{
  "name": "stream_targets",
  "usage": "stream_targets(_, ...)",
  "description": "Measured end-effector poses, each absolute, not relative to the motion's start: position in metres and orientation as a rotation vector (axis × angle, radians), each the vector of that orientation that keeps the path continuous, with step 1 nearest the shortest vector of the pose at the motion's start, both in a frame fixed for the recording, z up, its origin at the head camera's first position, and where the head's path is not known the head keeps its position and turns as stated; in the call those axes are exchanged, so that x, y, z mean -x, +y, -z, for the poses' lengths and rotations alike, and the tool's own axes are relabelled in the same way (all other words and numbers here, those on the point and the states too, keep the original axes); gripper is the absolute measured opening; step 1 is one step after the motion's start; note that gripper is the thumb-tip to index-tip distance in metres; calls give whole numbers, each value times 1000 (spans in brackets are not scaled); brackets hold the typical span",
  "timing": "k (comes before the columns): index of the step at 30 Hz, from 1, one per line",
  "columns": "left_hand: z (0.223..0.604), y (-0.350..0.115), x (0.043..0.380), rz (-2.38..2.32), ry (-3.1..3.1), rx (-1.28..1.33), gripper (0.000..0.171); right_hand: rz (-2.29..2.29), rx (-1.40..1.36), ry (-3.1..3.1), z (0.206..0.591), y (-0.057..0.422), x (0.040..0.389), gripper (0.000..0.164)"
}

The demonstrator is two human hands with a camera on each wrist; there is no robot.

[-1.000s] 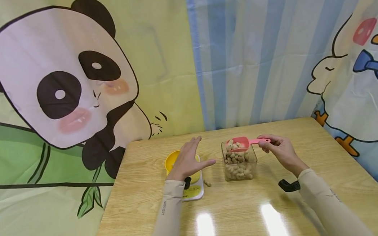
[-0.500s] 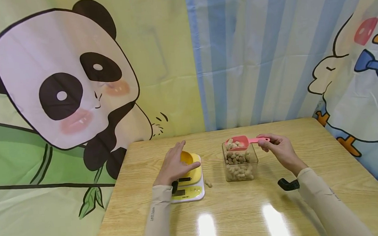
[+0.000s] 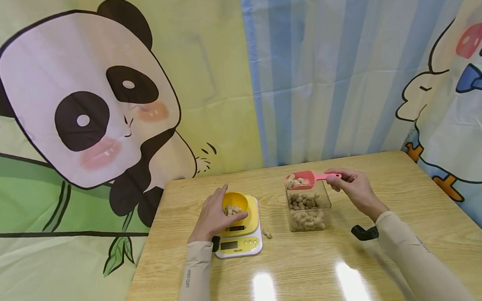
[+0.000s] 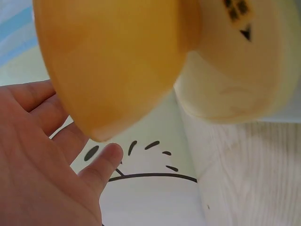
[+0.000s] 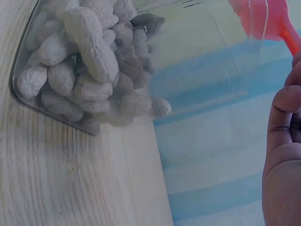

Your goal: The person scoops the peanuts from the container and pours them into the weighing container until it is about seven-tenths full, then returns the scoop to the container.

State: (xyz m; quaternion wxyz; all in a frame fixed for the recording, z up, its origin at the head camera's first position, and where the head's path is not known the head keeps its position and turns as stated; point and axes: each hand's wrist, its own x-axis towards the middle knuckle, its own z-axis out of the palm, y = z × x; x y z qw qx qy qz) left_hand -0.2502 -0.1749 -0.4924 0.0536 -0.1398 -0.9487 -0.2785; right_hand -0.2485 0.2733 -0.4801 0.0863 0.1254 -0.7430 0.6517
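At the left of the wooden table point(image 3: 314, 265), the left hand point(image 3: 213, 214) is seen curved against the near-left side of a yellow bowl point(image 3: 235, 202), its fingers wrapped loosely about the wall; in the left wrist view the fingers point(image 4: 101, 167) are shown just under the bowl's outer wall point(image 4: 113, 66), though firm contact cannot be confirmed there. A few peanuts point(image 3: 231, 210) are held in the bowl, which is set on a small yellow and white kitchen scale point(image 3: 239, 240) with a dark display on its front edge. Just right of the scale, a single loose peanut point(image 3: 267, 234) is left lying on the table surface. Further right, a clear square container point(image 3: 308, 208) is stood upright, roughly half filled with peanuts in their shells; the pile is shown pressed against the transparent wall in the right wrist view point(image 5: 89, 70). Directly above the container's open mouth, a pink scoop point(image 3: 302, 180) loaded with peanuts is held roughly level. Its handle is pinched by the right hand point(image 3: 353, 189), with fingers curled round it; the handle's red end is glimpsed beside the knuckles from the wrist camera point(image 5: 287, 37). Both forearms are covered by beige sleeves point(image 3: 413, 255), and a black wrist mount point(image 3: 364, 232) is seen near the right cuff.
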Motion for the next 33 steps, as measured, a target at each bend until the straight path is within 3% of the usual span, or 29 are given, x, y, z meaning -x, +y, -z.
stream_targets(33, 504, -182, 245, 907, -2887, 331, 117, -2098, -564, -2183, 448, 195, 267, 32)
